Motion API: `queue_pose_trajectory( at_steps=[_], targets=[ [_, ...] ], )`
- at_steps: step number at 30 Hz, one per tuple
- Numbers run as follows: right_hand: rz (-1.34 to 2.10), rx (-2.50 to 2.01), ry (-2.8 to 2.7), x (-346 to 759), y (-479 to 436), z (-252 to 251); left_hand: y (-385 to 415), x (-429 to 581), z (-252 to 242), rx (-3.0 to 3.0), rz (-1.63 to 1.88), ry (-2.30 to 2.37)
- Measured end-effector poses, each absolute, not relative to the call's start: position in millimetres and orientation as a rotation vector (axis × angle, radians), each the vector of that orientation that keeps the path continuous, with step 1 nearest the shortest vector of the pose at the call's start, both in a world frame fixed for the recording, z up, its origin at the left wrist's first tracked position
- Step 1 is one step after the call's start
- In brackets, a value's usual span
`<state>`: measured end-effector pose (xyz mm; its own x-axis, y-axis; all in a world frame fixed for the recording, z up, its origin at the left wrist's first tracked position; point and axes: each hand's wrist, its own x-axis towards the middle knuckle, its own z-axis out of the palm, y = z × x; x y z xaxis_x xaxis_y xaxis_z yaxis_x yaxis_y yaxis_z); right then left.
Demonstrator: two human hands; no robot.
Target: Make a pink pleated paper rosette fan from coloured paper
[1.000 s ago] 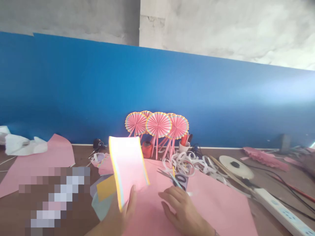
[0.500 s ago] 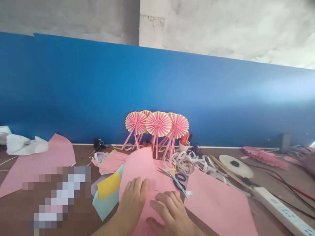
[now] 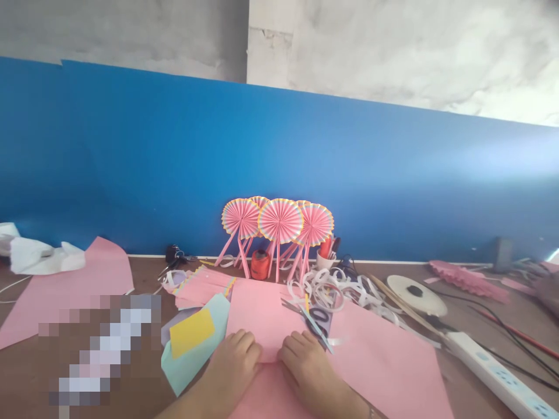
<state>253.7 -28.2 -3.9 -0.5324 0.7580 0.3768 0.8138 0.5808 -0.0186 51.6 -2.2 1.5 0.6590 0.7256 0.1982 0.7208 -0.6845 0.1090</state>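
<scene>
Pink sheet [image 3: 262,326] lies mid-desk [image 3: 148,276], right in front of us, both our hands on it. Left hand [image 3: 238,358] and right hand [image 3: 308,364] are palm-down, fingers bunched and bent, mirrored either side of its near line. Likely set that way to share pressure and stop it skewing. Thumbs mostly hidden, so we can't tell pinch from plain press. Also can't tell whether that line is a fold or an edge over more pink paper.

Scissors [image 3: 321,315] lie just beyond the right hand, probably for quick reach. Fans [image 3: 280,221] stand at the back near the blue panel [image 3: 174,163] on pink legs, presumably to be out of our way.

Count: five fans visible, three front, two partly hidden behind. Two bigger sheets [image 3: 384,349], one each side of us. One yellow card [image 3: 192,333] on one mint card [image 3: 187,369], left. One red cylinder [image 3: 261,266], one white cup [image 3: 324,263], one power strip [image 3: 489,372], one round lid [image 3: 404,297]. White strips [image 3: 349,289]: tangled, we can't count them.
</scene>
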Motion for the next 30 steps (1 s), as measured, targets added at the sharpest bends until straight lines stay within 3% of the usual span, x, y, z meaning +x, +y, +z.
queue_pose_trajectory(
  at_steps=[6,18,30],
  targets=[
    [-0.088,-1.366,-2.494,254.8,-28.7,-0.6,-2.4,34.7,17.9,2.827,0.116,1.179],
    [0.532,-1.441,-2.152,264.2,-22.7,5.8,8.8,18.4,24.9,2.377,0.223,1.355],
    [0.559,-1.592,-1.969,260.5,-13.3,0.8,19.1,15.0,23.6,2.22,0.209,1.424]
  ],
)
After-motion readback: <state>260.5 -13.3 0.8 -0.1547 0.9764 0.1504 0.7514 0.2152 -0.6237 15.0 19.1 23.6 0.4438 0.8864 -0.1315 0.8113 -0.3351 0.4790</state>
